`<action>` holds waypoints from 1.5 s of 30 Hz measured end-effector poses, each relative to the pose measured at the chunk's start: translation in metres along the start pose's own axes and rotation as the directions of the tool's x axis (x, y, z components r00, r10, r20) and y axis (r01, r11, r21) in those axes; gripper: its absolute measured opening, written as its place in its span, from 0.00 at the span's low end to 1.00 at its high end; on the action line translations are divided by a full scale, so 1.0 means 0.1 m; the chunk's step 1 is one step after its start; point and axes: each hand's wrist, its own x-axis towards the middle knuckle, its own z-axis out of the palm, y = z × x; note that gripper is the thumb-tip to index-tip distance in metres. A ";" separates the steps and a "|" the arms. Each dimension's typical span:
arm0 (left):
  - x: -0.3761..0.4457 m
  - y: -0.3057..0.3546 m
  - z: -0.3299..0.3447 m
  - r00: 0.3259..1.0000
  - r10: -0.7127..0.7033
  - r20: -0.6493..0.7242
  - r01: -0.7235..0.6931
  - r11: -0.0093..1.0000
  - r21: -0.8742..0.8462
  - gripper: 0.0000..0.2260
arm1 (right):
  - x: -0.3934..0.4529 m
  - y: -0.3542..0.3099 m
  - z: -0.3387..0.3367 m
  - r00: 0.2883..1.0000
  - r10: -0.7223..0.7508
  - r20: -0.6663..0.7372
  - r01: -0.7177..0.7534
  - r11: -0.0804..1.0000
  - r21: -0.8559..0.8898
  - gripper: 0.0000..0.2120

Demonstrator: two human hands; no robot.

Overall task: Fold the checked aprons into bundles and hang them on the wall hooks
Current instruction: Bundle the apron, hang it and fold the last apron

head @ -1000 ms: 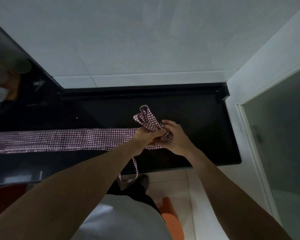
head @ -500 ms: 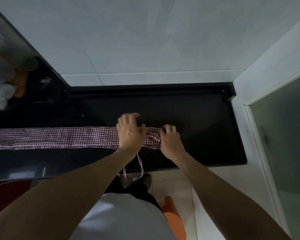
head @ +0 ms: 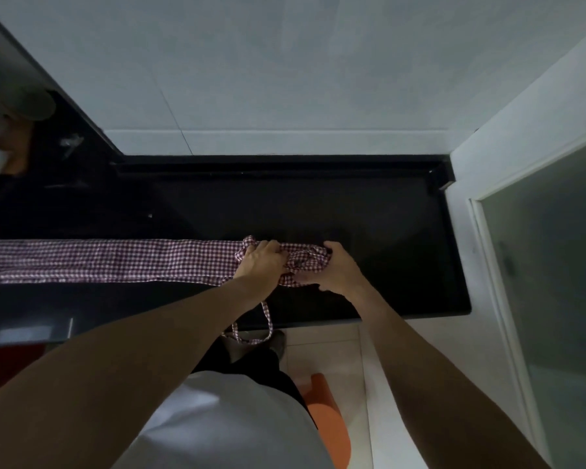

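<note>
A red-and-white checked apron (head: 115, 260) lies folded into a long narrow strip across the black counter (head: 369, 214), running off the left edge of view. Its right end is bunched up. My left hand (head: 263, 262) grips that bunched end with curled fingers. Just to the right, my right hand (head: 339, 267) holds the rolled tip of the cloth, fingers curled over it. One apron tie (head: 268, 319) hangs in a loop over the counter's front edge. No wall hooks are in view.
A pale tiled wall (head: 285, 79) rises behind the counter. A white door frame with a frosted pane (head: 538, 265) stands at the right. Blurred items (head: 0, 137) sit at the far left. An orange object (head: 329, 421) lies on the light floor below.
The raised apron end came down onto the counter. My left hand pressed flat on the strip, then curled onto the bunched end. My right hand stayed at the tip.
</note>
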 end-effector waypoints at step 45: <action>-0.50 -1.10 -0.25 0.879 -0.356 0.317 0.440 0.348 -0.828 0.15 | -0.13 -0.86 0.65 0.999 0.001 -0.036 0.005 0.986 0.168 0.20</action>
